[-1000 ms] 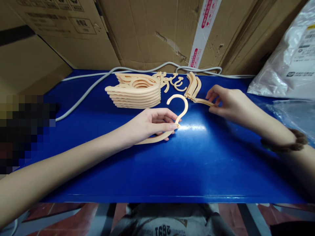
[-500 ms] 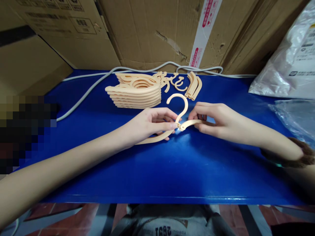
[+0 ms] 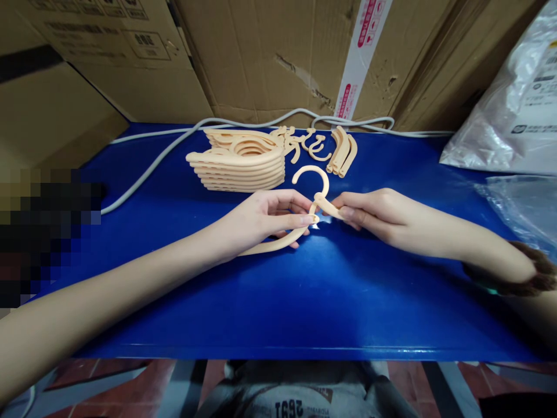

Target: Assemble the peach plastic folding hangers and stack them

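My left hand [image 3: 267, 217] is closed in a pinch on a cream plastic hanger arm [image 3: 275, 246], near its inner end. A cream hanger hook [image 3: 325, 177] rises from the same spot, its open curve facing left. My right hand [image 3: 383, 215] is closed around a second, shorter-looking hanger arm [image 3: 327, 205]. The free end of that piece overlaps the hook's stem, just above my left fingertips. Whether the two are joined cannot be made out. My right fingers cover the piece's far end.
Behind my hands stands a stack of cream folded hangers [image 3: 239, 171]. To its right lie loose hooks [image 3: 319, 155] and several loose hanger arms [image 3: 342, 152]. A grey cable [image 3: 150, 174] runs along the back, before cardboard boxes [image 3: 270, 35]. A plastic bag [image 3: 505, 128] rests at the right.
My right hand has turned the second arm so its inner end has swung up and left onto the hook's stem. The hook has shifted slightly left. My left hand has hardly moved.
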Tool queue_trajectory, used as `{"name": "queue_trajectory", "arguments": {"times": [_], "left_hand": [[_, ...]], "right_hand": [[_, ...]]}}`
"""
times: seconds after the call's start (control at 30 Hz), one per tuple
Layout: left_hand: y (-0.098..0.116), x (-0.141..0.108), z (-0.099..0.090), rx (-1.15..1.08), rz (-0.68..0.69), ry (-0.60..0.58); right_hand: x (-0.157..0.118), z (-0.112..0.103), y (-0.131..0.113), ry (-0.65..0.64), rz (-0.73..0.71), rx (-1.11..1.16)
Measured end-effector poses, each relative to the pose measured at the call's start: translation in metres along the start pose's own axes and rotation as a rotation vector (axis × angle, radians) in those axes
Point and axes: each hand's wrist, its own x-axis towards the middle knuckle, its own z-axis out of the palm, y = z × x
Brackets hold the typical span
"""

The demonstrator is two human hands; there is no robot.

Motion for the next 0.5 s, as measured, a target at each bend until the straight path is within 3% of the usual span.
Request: {"name": "queue_trajectory", "arguments": {"times": [0.2, 0.5], "left_hand": [[-0.0026, 0.0007, -0.0016, 0.016, 0.001, 0.016], [-0.0038, 0.0011, -0.0023, -0.042, -0.035, 0.028]], "right_hand": [[-0.0009, -0.0054, -0.0059, -0.077, 0.061, -0.039], [-0.0036, -0.0051, -0.0048, -0.161, 0.002, -0.074]]}}
